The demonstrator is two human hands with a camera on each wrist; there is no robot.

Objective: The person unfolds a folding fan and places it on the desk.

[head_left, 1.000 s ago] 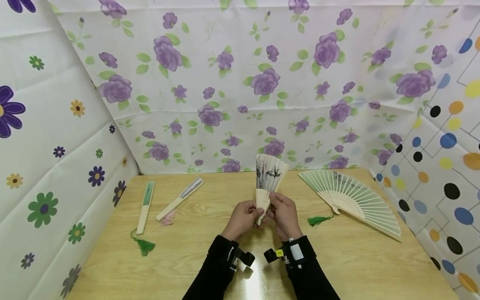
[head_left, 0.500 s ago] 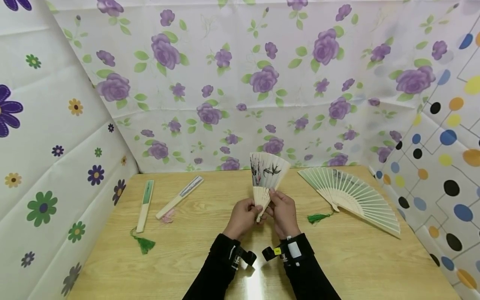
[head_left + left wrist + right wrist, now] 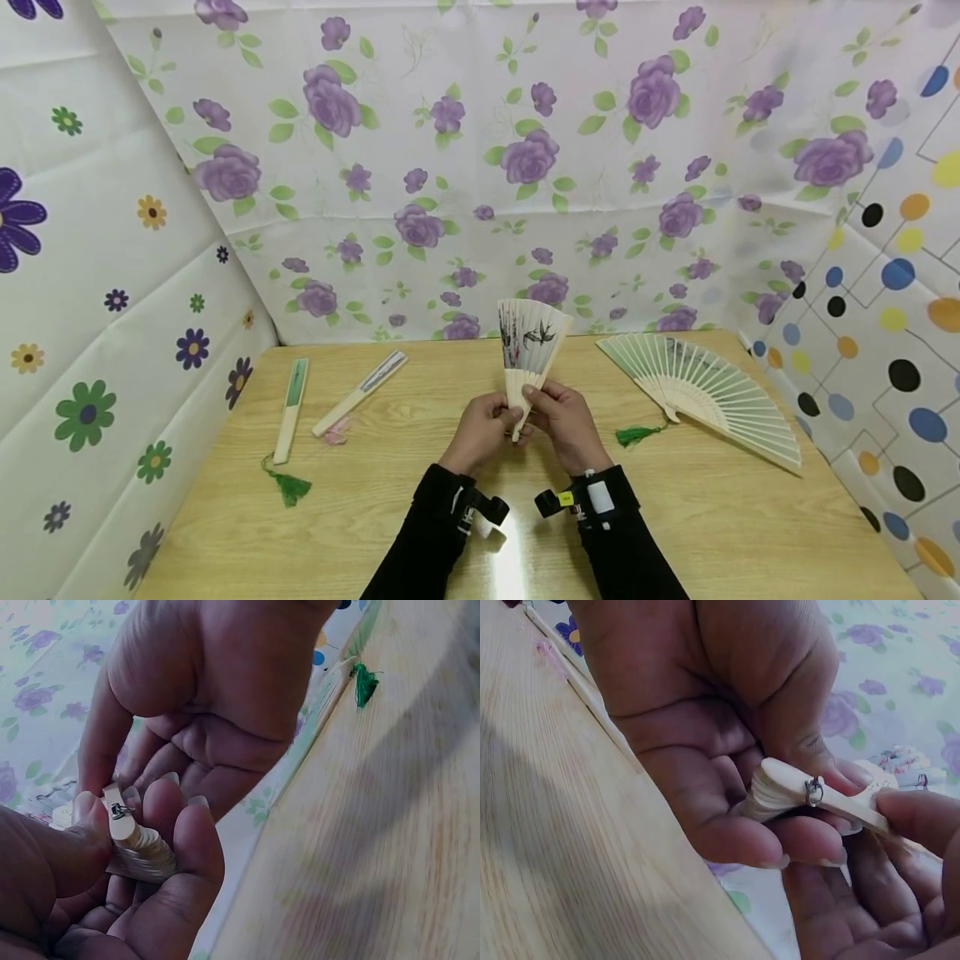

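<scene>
Fan (image 3: pixel 531 333), white-leafed and partly spread, stood between the two hands, directly before the person and over the table (image 3: pixel 375 533). Its long axis ran away from the body: the narrow pivot end lay nearest the person, and the printed leaf rose toward the flowered cloth (image 3: pixel 450 167), leaning slightly to the right. Left hand (image 3: pixel 480 433): gripping the pivot end, thumb pressed on the near face, other fingers bent beneath; of the two, this hand was nearer the pivot. Right hand (image 3: pixel 566 427): pinching the sticks on the right side, its thumb set higher than the left thumb, just below the leaf. Both hands were therefore closed on the one object. In the left wrist view, a metal loop (image 3: pixel 120 811) marked the pivot beside the left thumb, with the stacked sticks next to it; whether every right fingertip touched them could not be told. A fully spread green fan (image 3: pixel 716 396) lay beyond the right hand; a folded green fan (image 3: pixel 291 410) and a folded pale fan (image 3: pixel 360 394) lay to the left.
</scene>
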